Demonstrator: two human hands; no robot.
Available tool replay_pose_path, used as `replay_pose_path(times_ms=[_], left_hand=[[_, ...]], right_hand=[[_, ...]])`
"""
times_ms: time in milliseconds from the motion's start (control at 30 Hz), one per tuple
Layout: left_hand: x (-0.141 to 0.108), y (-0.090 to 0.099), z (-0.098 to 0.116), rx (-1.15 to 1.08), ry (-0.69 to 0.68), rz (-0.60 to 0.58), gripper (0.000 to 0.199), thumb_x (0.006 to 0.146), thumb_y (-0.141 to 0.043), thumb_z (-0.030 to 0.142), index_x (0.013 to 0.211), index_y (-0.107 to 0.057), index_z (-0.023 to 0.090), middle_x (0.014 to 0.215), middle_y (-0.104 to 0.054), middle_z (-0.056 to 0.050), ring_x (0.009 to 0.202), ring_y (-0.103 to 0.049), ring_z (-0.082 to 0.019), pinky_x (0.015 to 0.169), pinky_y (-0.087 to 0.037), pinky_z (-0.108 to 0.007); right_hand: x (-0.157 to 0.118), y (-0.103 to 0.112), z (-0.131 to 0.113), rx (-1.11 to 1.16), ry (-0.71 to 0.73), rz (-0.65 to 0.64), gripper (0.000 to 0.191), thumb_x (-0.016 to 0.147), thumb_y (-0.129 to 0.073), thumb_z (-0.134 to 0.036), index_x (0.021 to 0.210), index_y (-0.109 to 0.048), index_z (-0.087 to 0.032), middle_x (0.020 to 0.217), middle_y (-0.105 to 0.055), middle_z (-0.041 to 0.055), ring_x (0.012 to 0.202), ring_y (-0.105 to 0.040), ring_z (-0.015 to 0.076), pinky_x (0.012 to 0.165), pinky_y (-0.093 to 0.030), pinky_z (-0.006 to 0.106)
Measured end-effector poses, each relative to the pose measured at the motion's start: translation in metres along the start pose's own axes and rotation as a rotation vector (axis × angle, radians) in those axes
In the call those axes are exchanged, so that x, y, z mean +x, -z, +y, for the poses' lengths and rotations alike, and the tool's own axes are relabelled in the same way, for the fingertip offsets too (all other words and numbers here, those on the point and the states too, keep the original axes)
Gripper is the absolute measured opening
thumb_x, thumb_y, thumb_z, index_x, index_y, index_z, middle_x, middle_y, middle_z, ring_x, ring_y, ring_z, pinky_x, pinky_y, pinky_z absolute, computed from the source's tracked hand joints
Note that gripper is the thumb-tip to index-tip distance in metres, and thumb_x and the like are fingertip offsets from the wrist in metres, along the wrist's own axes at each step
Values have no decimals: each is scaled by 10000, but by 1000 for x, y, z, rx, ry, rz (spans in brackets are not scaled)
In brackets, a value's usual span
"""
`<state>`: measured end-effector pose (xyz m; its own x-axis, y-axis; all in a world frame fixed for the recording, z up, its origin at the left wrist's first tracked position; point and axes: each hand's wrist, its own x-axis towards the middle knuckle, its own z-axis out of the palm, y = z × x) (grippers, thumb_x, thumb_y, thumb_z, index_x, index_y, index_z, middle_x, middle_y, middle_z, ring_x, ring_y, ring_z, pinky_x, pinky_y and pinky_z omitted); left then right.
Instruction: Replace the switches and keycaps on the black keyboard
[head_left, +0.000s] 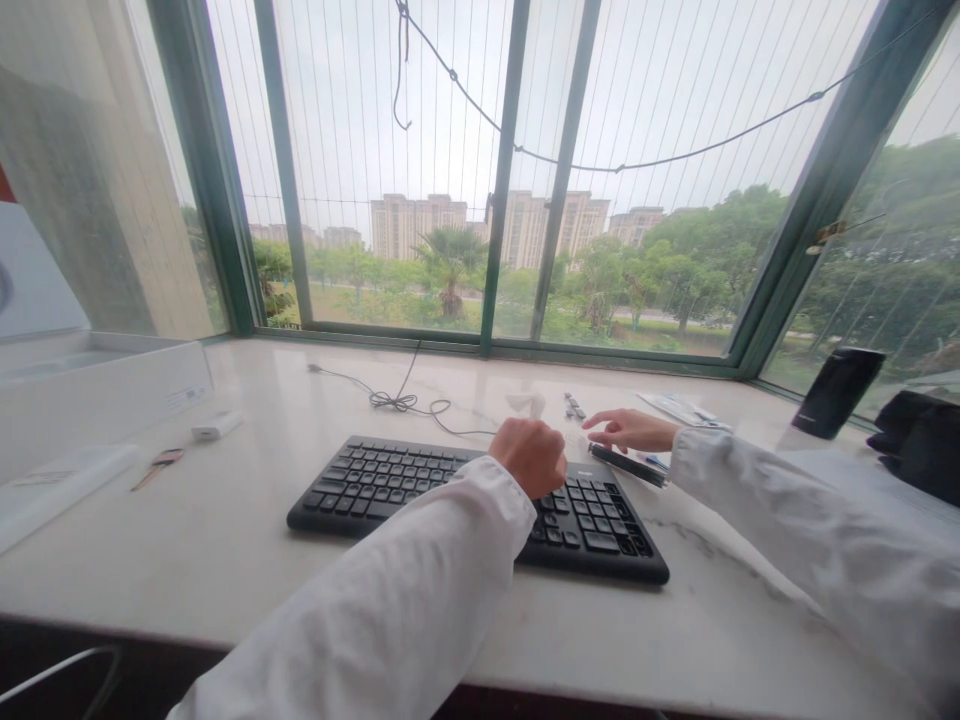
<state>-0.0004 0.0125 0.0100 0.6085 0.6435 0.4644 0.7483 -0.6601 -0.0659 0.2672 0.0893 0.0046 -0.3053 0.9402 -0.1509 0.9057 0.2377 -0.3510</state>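
Observation:
My left hand (529, 457) is closed in a fist above the right half of a black keyboard (420, 485). A crumpled white tissue (526, 404) pokes out just beyond the fist; the fingers' grip on it is hidden. At the keyboard's right end some keycaps are off, leaving bare key sockets (637, 543). My right hand (628, 430) hovers low behind that end, fingers stretched toward several loose keycaps (574, 406) on the table. Beneath the right hand lies a dark, pen-like stick (628, 465).
The keyboard's cable (405, 402) lies coiled near the window. To the left are a key (159, 466), a small white adapter (217, 426) and a white box (112, 385). A black upright device (838, 393) and a white packet (679, 408) stand or lie at right.

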Motion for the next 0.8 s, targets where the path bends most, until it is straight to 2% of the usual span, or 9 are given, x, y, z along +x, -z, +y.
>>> replay_pose_path(times_ms=[200, 267, 367, 433, 500, 600, 667, 733, 800], left_hand=[[1, -1, -1, -1, 5, 3, 299, 822, -472, 263, 800, -740, 132, 741, -697, -116, 720, -682, -253, 636, -513, -342], [1, -2, -1, -1, 6, 6, 305, 826, -465, 264, 796, -739, 133, 749, -700, -114, 723, -683, -253, 635, -511, -341], [1, -2, -1, -1, 8, 4, 318, 837, -456, 271, 783, -737, 131, 757, -703, -115, 730, -685, -249, 643, -509, -336], [1, -2, -1, 0, 13, -1, 325, 842, -453, 275, 779, -736, 127, 757, -703, -119, 733, -685, -249, 649, -509, -335], [0, -2, -1, 5, 22, -4, 330, 845, -451, 276, 787, -737, 124, 756, -702, -124, 736, -686, -249, 657, -510, -336], [0, 0, -1, 6, 28, -16, 333, 852, -447, 275, 818, -743, 126, 767, -701, -129, 752, -686, -249, 674, -513, -342], [-1, 1, -1, 0, 25, -27, 329, 853, -449, 271, 827, -746, 130, 775, -700, -130, 760, -685, -250, 681, -515, -346], [-1, 2, -1, -3, 23, -33, 326, 852, -454, 268, 813, -746, 129, 772, -699, -130, 754, -684, -249, 681, -515, -346], [0, 2, -1, -2, 26, -34, 327, 853, -454, 268, 797, -744, 126, 766, -697, -130, 748, -684, -248, 680, -515, -345]], right_hand=[[-13, -3, 3, 187, 134, -156, 835, 664, -709, -581, 1355, -489, -167, 1016, -668, 106, 776, -625, 200, 730, -478, 311], [-12, -8, 1, 191, 166, -55, 755, 683, -704, -559, 1301, -535, -160, 1027, -673, 115, 804, -626, 207, 754, -484, 328], [-7, -18, -6, 174, 218, 229, 570, 728, -668, -539, 1166, -626, -177, 994, -698, 102, 858, -630, 223, 806, -479, 357], [-4, -25, -13, 170, 251, 339, 503, 728, -671, -516, 1110, -653, -189, 960, -711, 86, 853, -635, 220, 813, -481, 361], [0, -29, -20, 148, 286, 348, 475, 717, -681, -501, 1072, -668, -186, 933, -719, 76, 839, -638, 213, 816, -485, 353], [7, -27, -22, 86, 308, 284, 472, 750, -647, -515, 1088, -667, -187, 943, -722, 67, 835, -638, 196, 816, -485, 323], [14, -20, -17, -14, 250, 314, 437, 817, -565, -523, 1100, -666, -206, 963, -717, 53, 834, -632, 177, 802, -480, 294], [25, -11, -8, -151, 144, 396, 390, 861, -503, -498, 1079, -678, -225, 962, -708, 39, 827, -621, 168, 785, -469, 282], [37, -3, 2, -236, 75, 431, 352, 846, -534, -459, 1058, -694, -229, 955, -696, 45, 842, -611, 184, 798, -453, 300]])
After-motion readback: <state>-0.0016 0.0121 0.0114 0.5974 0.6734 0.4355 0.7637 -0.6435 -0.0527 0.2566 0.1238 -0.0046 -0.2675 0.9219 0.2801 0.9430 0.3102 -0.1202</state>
